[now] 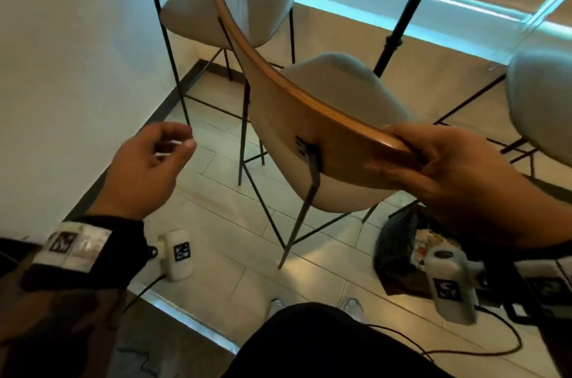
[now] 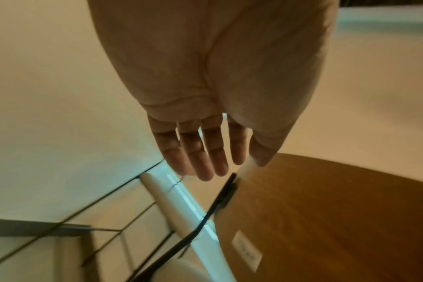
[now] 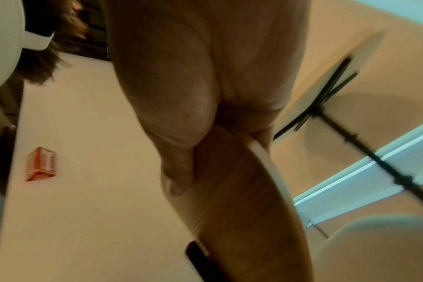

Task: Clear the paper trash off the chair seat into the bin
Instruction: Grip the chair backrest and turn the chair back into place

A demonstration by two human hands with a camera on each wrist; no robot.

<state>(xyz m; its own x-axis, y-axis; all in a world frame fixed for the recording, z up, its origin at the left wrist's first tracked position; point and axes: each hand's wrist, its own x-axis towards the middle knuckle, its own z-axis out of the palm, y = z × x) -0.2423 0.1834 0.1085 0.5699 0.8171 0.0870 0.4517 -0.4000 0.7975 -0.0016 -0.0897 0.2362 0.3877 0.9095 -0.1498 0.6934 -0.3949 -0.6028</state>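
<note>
Tiled floor [image 1: 309, 284]; tall chair [image 1: 340, 99] likely stiff, top-heavy; right hand [image 1: 448, 167] fingers [image 1: 402, 133] pinch backrest [image 1: 278, 111] rim; left hand [image 1: 148, 167] beside backrest, fingers relaxed, empty.

**A:** Right behind the left hand [image 1: 148, 167] there's a black cuff [image 1: 102, 257], and over it a white band [image 1: 71, 246] printed with black square codes.

**B:** Further up that arm, a brown mottled sleeve [image 1: 62, 331]. Under the wrist, a white pod [image 1: 178, 255] with its own code tag and a thin black cable [image 1: 145, 288].

**A:** Behind the right hand [image 1: 458, 179], a twin pod [image 1: 450, 284], tagged too, with a longer cable [image 1: 495, 346].

**B:** Black trousers [image 1: 309, 343], pale shoes [image 1: 351, 306].
</note>
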